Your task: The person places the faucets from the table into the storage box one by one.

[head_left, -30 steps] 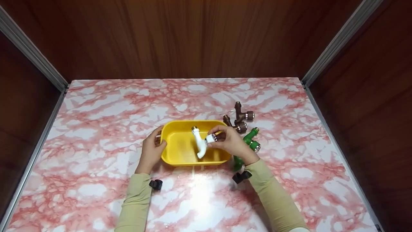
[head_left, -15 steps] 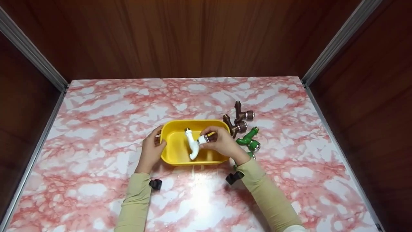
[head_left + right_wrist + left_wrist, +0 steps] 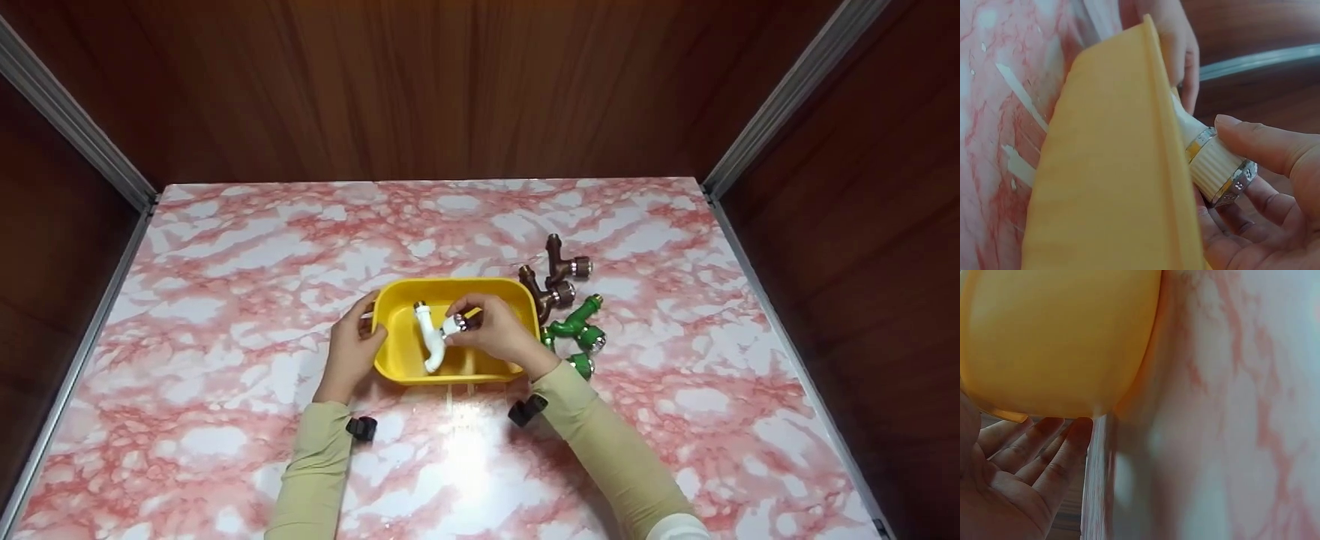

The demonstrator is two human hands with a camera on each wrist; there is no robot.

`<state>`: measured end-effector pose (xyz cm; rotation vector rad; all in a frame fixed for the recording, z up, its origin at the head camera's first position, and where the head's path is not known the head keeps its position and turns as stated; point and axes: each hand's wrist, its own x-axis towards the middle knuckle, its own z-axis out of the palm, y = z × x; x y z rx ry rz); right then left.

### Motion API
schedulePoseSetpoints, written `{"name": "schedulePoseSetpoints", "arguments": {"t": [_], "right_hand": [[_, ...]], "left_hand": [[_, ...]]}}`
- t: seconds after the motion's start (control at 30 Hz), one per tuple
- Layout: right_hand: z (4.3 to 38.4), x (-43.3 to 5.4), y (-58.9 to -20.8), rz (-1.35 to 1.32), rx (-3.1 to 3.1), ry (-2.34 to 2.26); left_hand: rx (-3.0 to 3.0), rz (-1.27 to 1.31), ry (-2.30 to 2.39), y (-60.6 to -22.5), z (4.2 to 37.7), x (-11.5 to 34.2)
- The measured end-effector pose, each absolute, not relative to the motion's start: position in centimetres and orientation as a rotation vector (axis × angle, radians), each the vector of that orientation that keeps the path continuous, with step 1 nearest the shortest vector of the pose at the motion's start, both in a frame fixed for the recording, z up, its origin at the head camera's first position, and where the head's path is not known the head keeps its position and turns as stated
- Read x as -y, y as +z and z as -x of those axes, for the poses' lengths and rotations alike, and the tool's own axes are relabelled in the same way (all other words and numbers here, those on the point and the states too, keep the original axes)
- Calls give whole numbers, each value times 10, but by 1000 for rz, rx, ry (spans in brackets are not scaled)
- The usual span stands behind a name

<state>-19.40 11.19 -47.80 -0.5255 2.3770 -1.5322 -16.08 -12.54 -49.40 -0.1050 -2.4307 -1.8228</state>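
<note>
A white tap (image 3: 433,345) with a brass threaded end hangs inside or just above a yellow plastic tub (image 3: 450,378). My right hand (image 3: 495,331) pinches the tap by its ribbed knob (image 3: 1216,166), thumb on one side and fingers on the other. At the tub's left end, my left hand (image 3: 350,349) holds the rim, with the thumb over the edge and the fingers outside against the wall. In the left wrist view those fingers (image 3: 1053,461) touch the tub's outer side. Whether the tap touches the tub's floor cannot be made out.
Just right of the tub lie two brown taps (image 3: 556,262) and two green taps (image 3: 576,322), one green tap partly hidden by my right arm. The marbled pink and white table (image 3: 225,315) is bounded by dark wooden panels (image 3: 435,90) at the back and sides.
My right hand has carried the white tap leftward across the tub, uncovering more of the green taps. The left hand and tub have stayed put.
</note>
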Motion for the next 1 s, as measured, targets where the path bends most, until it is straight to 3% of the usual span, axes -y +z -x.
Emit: {"name": "schedulePoseSetpoints", "arguments": {"t": [0.23,0.53,1.0], "right_hand": [[195,-100,-482,530,-2388,-1473],[193,-96,-490,477,-2396,-1439],[190,-98,-492,506,-2328,-1404]], "left_hand": [[2410,125,-1829,-499,163,126],[2394,96,-1834,-534,177,132],[2423,96,-1808,-535,178,133]]}}
